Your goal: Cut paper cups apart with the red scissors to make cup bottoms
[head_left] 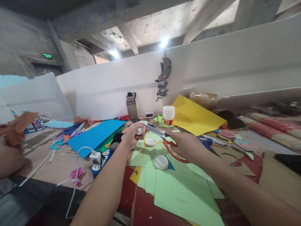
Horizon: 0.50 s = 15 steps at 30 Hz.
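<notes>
My left hand (133, 135) is closed round a small white paper cup (141, 129), held above the table left of centre. My right hand (180, 142) grips scissors (172, 149) by their red handles. The blades point left and reach to the cup's rim; whether they touch it I cannot tell. Below the hands, a round white piece (150, 142) and a larger white disc (161, 162) lie on light green sheets (185, 191). A small blue paper piece (170, 164) sticks out beside the larger disc.
Stacked white cups (168, 114) stand behind the scissors, before a yellow sheet (197, 116). A bottle (132, 106) stands at the back. Blue card (96, 136) and a power strip (101, 161) lie left. At the far left another person's hand (11, 157) shows, near brown material (17, 128).
</notes>
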### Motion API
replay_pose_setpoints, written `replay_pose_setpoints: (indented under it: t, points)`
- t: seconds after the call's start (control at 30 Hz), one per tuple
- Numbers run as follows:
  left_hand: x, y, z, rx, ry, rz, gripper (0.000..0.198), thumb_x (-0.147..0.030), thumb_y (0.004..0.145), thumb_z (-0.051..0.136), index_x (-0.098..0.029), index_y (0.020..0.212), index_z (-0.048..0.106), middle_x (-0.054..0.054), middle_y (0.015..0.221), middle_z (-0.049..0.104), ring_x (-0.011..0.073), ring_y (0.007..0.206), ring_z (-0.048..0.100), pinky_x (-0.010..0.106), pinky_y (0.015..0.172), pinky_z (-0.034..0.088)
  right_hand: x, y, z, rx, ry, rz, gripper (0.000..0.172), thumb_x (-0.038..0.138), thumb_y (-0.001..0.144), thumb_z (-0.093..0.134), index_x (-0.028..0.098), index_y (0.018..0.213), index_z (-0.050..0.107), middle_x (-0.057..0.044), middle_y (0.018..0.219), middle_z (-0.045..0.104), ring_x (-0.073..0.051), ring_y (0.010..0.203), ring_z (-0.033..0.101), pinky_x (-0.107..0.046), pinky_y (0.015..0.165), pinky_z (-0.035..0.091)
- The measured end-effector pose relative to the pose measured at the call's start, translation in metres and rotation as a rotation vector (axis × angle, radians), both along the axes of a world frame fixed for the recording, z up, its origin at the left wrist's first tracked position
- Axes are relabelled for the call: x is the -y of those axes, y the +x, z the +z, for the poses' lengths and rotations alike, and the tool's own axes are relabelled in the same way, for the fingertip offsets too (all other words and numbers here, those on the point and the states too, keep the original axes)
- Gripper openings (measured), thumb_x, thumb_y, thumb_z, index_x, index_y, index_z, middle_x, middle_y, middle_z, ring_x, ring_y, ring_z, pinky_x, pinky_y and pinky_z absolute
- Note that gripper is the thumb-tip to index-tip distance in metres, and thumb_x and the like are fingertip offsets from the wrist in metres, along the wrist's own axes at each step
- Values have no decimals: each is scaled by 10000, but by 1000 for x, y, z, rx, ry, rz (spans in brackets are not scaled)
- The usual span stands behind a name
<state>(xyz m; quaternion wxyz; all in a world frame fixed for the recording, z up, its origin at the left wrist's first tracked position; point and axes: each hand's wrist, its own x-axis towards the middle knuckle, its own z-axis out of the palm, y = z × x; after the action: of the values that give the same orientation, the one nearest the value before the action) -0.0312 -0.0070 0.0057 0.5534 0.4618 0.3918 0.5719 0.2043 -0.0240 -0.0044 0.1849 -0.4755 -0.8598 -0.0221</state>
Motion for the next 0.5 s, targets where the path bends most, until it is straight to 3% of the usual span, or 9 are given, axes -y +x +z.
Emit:
replay_pose_setpoints:
  t: [0.3, 0.5]
  points:
    - [0, -1, 2, 19, 1, -43, 172, -267, 625, 659, -145, 680, 550, -6, 546, 539, 50, 390, 442, 133, 328, 147, 3, 1, 4, -28, 6, -12, 616, 158, 723, 549, 303, 1319, 500, -67, 1011, 709, -262, 887, 649, -302, 673, 447]
    - [-3, 2, -1, 101, 98, 60, 287, -269, 623, 723, -169, 861, 598, -6, 647, 598, 88, 510, 551, 145, 366, 307, -9, 0, -10, -387, -104, 29, 484, 204, 761, 543, 231, 1243, 549, -84, 1015, 698, -234, 867, 653, -305, 724, 483]
